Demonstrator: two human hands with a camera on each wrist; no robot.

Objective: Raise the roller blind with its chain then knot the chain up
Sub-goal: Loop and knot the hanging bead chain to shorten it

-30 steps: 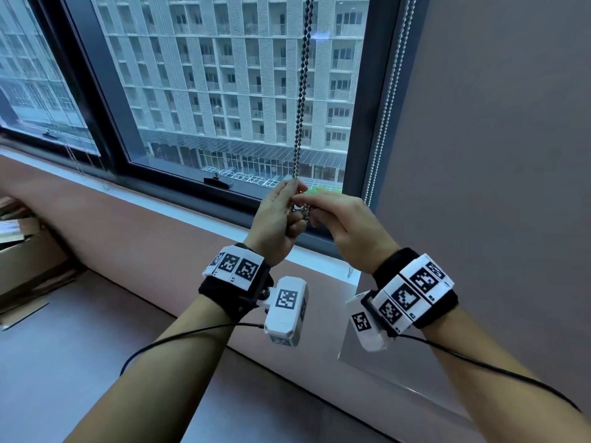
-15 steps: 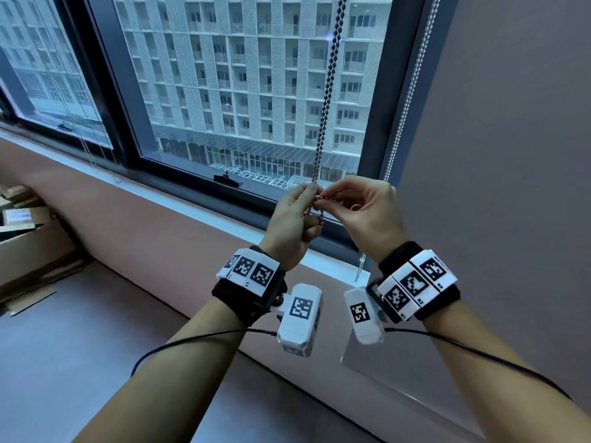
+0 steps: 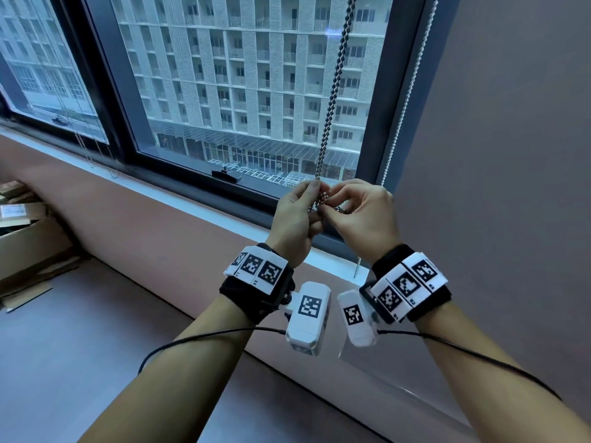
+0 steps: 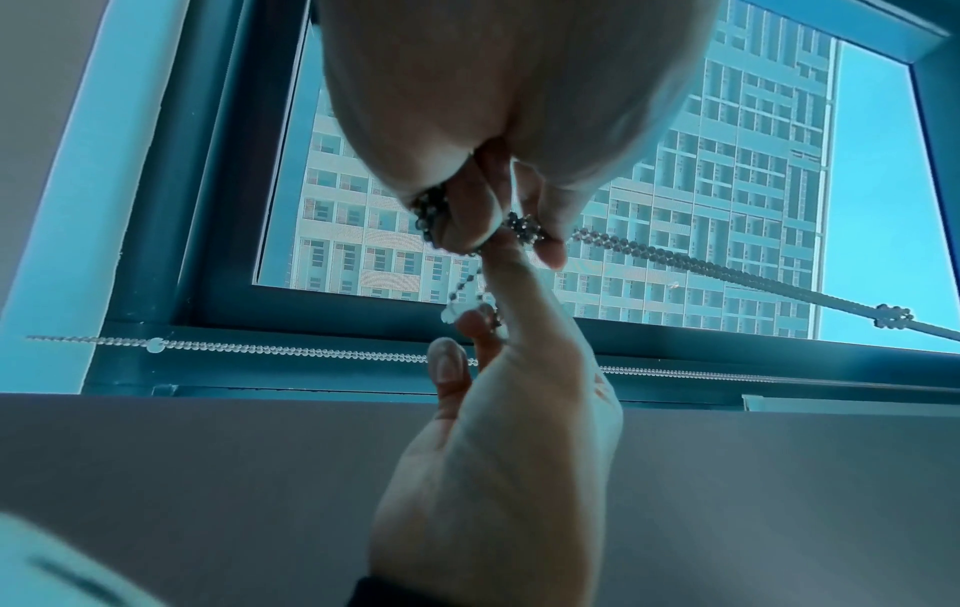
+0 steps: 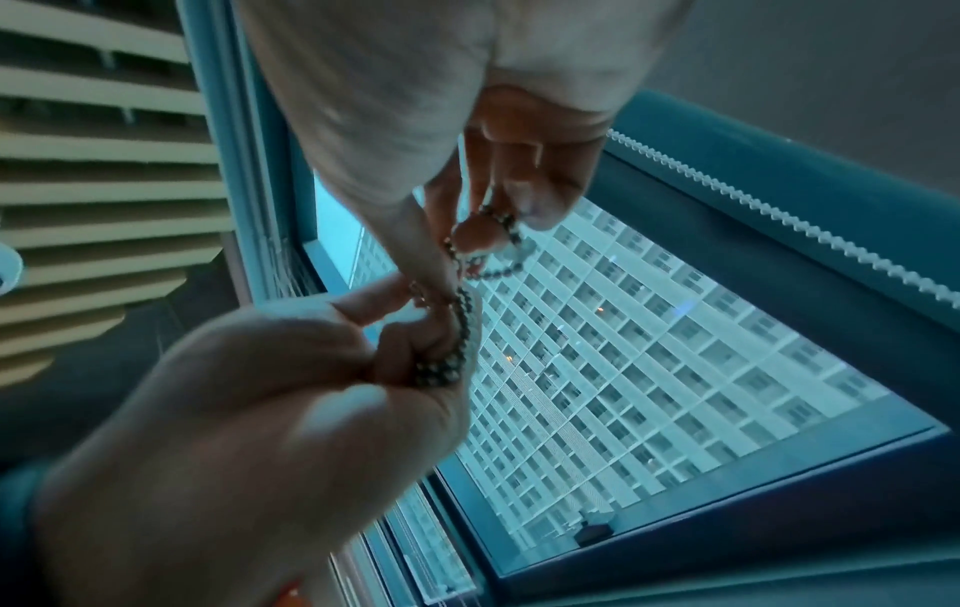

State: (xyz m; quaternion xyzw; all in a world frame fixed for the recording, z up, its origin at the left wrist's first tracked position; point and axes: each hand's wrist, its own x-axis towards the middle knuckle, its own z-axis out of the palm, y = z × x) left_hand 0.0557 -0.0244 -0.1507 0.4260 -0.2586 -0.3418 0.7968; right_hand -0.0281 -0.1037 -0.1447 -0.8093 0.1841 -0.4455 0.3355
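A dark metal bead chain [image 3: 334, 94] hangs doubled in front of the window pane down to my hands. My left hand [image 3: 311, 199] pinches the gathered chain [image 4: 431, 217] between thumb and fingers. My right hand [image 3: 339, 203] is just to the right of it, with a short loop of the same chain [image 5: 493, 246] pinched in its curled fingertips. A small bunch of beads [image 3: 323, 199] shows between the two hands. The blind itself is out of sight above; the pane is uncovered.
A second, white bead chain [image 3: 406, 100] hangs along the right window frame, past my right wrist. A grey wall [image 3: 511, 155] lies to the right. The sill [image 3: 192, 199] and a window handle [image 3: 227, 175] lie below left. Cardboard boxes [image 3: 25, 225] sit on the floor at left.
Both hands stayed on the chain. The right hand has curled its fingers and drawn a short loop of chain out to the right.
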